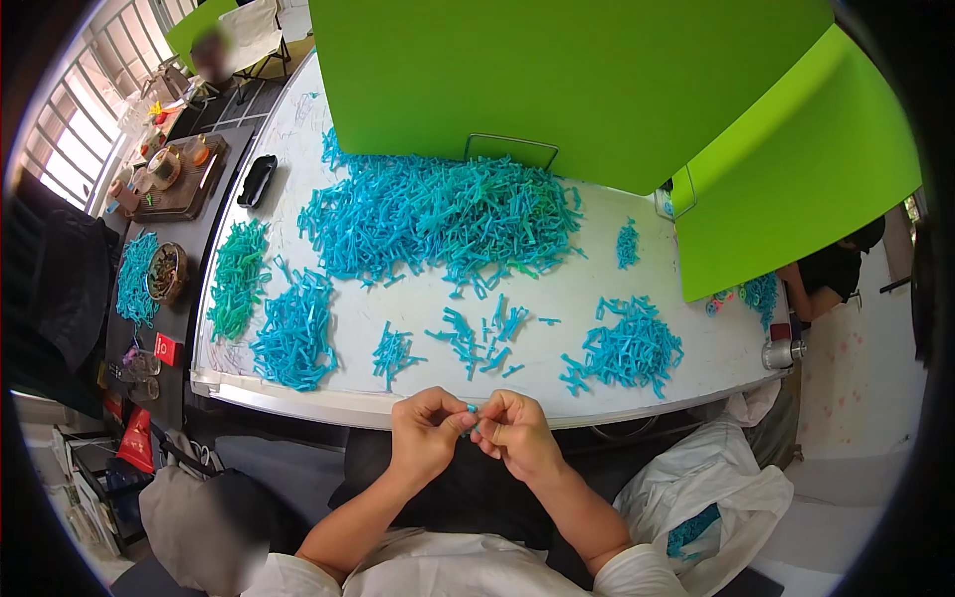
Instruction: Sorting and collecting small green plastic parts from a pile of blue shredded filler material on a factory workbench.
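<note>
My left hand (426, 436) and my right hand (520, 435) meet just in front of the white table's near edge (358, 406). Both are closed, pinching a small blue plastic piece (472, 408) between the fingertips, which hide most of it. Straight ahead lie loose blue pieces (482, 340), with a small heap (395, 354) to their left. A larger blue heap (634, 348) is at the right. On the left are a blue heap (295, 333) and a greener heap (237, 281). Farther back spreads a big pile of thin blue and teal pieces (438, 221).
Green partitions (567, 85) (796, 164) stand at the back and right. A black tray (258, 181) lies far left. Beside the table, a dark side table holds a tea tray (179, 194). A white bag (711, 478) sits lower right. Another person (831, 269) is at the right.
</note>
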`<action>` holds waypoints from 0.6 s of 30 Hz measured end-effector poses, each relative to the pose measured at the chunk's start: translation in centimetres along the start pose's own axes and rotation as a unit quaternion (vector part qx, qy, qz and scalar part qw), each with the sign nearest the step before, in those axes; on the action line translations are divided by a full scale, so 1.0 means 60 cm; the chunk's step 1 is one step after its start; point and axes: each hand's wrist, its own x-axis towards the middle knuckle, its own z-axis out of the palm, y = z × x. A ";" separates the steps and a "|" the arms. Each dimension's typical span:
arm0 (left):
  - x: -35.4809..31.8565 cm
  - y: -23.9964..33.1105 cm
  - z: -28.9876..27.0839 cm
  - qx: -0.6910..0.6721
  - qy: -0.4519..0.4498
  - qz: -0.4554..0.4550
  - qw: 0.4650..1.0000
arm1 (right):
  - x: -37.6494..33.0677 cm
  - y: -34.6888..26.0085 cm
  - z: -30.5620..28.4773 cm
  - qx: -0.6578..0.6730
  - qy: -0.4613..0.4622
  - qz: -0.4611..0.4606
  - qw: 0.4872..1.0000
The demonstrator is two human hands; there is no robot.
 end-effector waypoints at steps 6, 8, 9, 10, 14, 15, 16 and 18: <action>0.005 0.002 0.007 0.056 -0.026 0.013 0.998 | -0.011 0.011 0.015 -0.114 0.044 -0.058 0.991; 0.013 0.003 0.017 0.033 -0.009 0.005 0.999 | -0.001 0.015 0.013 -0.069 0.059 -0.145 0.985; 0.023 0.000 0.016 0.033 -0.009 0.005 0.999 | -0.004 0.007 0.009 -0.069 0.058 -0.145 0.985; 0.036 -0.002 0.013 0.170 -0.006 0.150 0.974 | -0.009 -0.014 0.008 -0.005 0.017 -0.061 0.998; 0.049 0.032 0.038 0.303 -0.024 0.217 0.928 | -0.021 -0.012 -0.031 -0.028 -0.041 -0.016 0.999; 0.059 0.047 0.041 0.305 -0.025 0.217 0.927 | -0.025 -0.011 -0.039 -0.025 -0.040 -0.016 0.999; 0.076 0.064 0.045 0.278 -0.040 0.129 0.951 | -0.028 -0.011 -0.047 -0.021 -0.037 -0.024 0.999; 0.130 0.071 0.051 0.323 -0.020 0.143 0.935 | -0.036 -0.007 -0.054 -0.016 -0.026 -0.033 0.999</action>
